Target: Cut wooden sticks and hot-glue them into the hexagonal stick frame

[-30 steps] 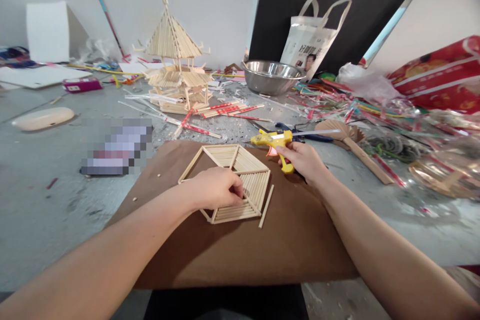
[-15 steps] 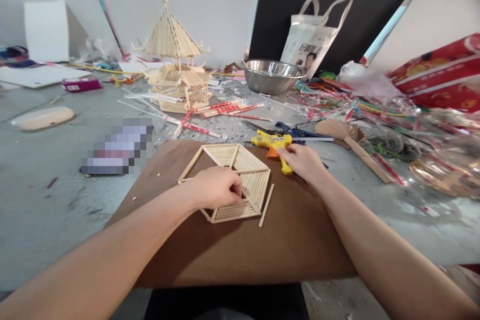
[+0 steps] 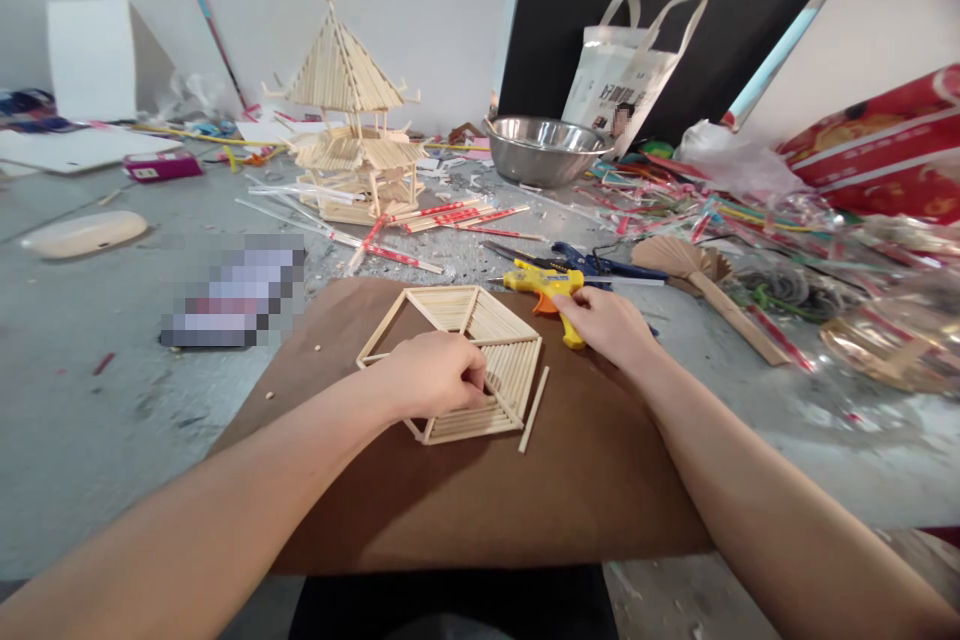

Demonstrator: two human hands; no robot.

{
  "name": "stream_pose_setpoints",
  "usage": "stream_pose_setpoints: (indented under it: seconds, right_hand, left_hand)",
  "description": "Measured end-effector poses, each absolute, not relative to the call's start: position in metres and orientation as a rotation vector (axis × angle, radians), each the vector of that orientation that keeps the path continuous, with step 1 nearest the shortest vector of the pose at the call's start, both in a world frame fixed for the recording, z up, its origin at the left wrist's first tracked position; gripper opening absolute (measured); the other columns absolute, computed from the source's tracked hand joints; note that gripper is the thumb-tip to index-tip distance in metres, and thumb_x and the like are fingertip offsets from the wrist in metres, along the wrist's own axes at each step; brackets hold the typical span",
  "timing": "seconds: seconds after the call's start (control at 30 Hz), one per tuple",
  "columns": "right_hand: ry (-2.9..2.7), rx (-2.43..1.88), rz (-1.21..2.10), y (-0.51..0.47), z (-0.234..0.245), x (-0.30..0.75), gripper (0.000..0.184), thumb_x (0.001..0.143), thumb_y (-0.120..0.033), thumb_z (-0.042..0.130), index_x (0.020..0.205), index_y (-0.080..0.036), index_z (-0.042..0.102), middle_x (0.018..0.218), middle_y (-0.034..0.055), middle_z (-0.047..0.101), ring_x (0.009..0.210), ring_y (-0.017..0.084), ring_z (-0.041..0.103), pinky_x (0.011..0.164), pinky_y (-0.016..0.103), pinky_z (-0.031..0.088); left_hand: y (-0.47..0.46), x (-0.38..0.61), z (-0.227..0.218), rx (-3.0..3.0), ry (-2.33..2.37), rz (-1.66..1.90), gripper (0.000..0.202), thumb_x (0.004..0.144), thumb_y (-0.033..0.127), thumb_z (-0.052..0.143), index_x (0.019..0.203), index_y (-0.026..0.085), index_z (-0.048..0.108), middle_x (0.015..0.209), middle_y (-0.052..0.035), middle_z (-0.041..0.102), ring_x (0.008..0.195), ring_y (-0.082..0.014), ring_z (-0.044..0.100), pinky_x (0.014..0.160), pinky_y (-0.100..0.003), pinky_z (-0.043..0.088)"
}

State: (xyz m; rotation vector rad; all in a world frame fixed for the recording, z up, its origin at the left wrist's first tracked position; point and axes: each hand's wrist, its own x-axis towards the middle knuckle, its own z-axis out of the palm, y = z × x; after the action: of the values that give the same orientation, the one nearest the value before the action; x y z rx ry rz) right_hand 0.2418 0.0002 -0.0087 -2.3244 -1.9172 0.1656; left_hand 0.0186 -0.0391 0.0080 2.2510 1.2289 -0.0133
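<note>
Workbench seen from beside the seated person. The right hand (image 3: pixel 606 324) has brought the yellow glue gun (image 3: pixel 541 282) down. A second ago it was raised clear of the surface with its nozzle level. Now the gun lies low at the far edge of the brown mat (image 3: pixel 465 510), nozzle pointing left, just in front of the blue-handled scissors (image 3: pixel 600 266). By this reading the gun is at rest rather than being applied. The right fingers remain wrapped round its handle, wrist low, forearm running in from the lower right.

The left hand (image 3: pixel 436 375) has not shifted. It lies knuckles-up on the hexagonal stick panel (image 3: pixel 491 325) at mid-mat, fingers curled down onto the slats. Whether the fingertips pinch a single stick or only press cannot be told. One loose stick (image 3: pixel 533 396) lies just beside the panel's right edge. Behind, on the grey table (image 3: pixel 82 420), stand a stick pagoda (image 3: pixel 351 110) and a steel bowl (image 3: pixel 541 152).
</note>
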Motion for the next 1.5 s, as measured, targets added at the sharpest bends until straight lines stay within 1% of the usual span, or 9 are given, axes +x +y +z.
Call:
stream_pose_setpoints:
  seconds: [0.17, 0.4, 0.67, 1.03, 1.3, 1.5]
  right_hand:
    - [-1.918, -2.316, 0.172, 0.0009, -0.0100, 0.2429, 0.045, 0.074, -0.055, 0.031, 0.082, -0.021, 0.059, 0.087, 0.0076, 0.064, 0.083, 0.025, 0.057, 0.060, 0.029, 0.036]
    - [-1.912, -2.298, 0.180, 0.0016, -0.0118, 0.2442, 0.045, 0.074, -0.055, 0.032, 0.083, -0.021, 0.059, 0.089, 0.0074, 0.064, 0.084, 0.026, 0.057, 0.060, 0.030, 0.036]
    - [-1.883, -2.294, 0.199, 0.0021, -0.0121, 0.2456, 0.043, 0.073, -0.055, 0.033, 0.081, -0.022, 0.059, 0.085, 0.0065, 0.064, 0.080, 0.024, 0.057, 0.057, 0.028, 0.036]
    - [-1.874, -2.272, 0.208, 0.0029, -0.0140, 0.2464, 0.045, 0.072, -0.056, 0.033, 0.081, -0.021, 0.059, 0.083, 0.0065, 0.064, 0.077, 0.023, 0.057, 0.056, 0.027, 0.034]
    - [-1.894, -2.262, 0.201, 0.0030, -0.0134, 0.2466, 0.044, 0.074, -0.055, 0.034, 0.081, -0.020, 0.060, 0.085, 0.0069, 0.065, 0.079, 0.023, 0.057, 0.057, 0.027, 0.035]
    - [-1.891, -2.259, 0.205, 0.0028, -0.0131, 0.2467, 0.044, 0.074, -0.055, 0.034, 0.082, -0.020, 0.060, 0.085, 0.0068, 0.065, 0.079, 0.023, 0.057, 0.058, 0.027, 0.036]
  left_hand:
    - [-0.0395, 0.0184, 0.0075, 2.249, 1.242, 0.002, 0.012, 0.062, 0.032, 0.053, 0.063, 0.023, 0.062, 0.068, 0.0007, 0.063, 0.062, -0.0149, 0.054, 0.055, -0.024, 0.034]
    - [-0.0379, 0.0175, 0.0054, 2.244, 1.239, 0.013, 0.013, 0.062, 0.034, 0.056, 0.063, 0.023, 0.063, 0.068, 0.0007, 0.064, 0.062, -0.0143, 0.054, 0.054, -0.023, 0.034]
    - [-0.0377, 0.0178, 0.0059, 2.258, 1.194, 0.025, 0.015, 0.063, 0.035, 0.056, 0.064, 0.022, 0.064, 0.066, 0.0001, 0.064, 0.062, -0.0138, 0.054, 0.055, -0.023, 0.034]
    - [-0.0382, 0.0176, 0.0054, 2.308, 1.222, -0.007, 0.015, 0.064, 0.035, 0.054, 0.065, 0.023, 0.063, 0.071, -0.0004, 0.064, 0.065, -0.0153, 0.054, 0.055, -0.024, 0.034]
    - [-0.0398, 0.0178, 0.0073, 2.334, 1.229, 0.000, 0.012, 0.064, 0.030, 0.052, 0.064, 0.023, 0.062, 0.072, -0.0006, 0.064, 0.065, -0.0159, 0.055, 0.055, -0.024, 0.034]
    - [-0.0392, 0.0174, 0.0066, 2.314, 1.208, 0.018, 0.012, 0.064, 0.030, 0.054, 0.064, 0.021, 0.061, 0.071, -0.0012, 0.064, 0.065, -0.0157, 0.055, 0.055, -0.024, 0.034]
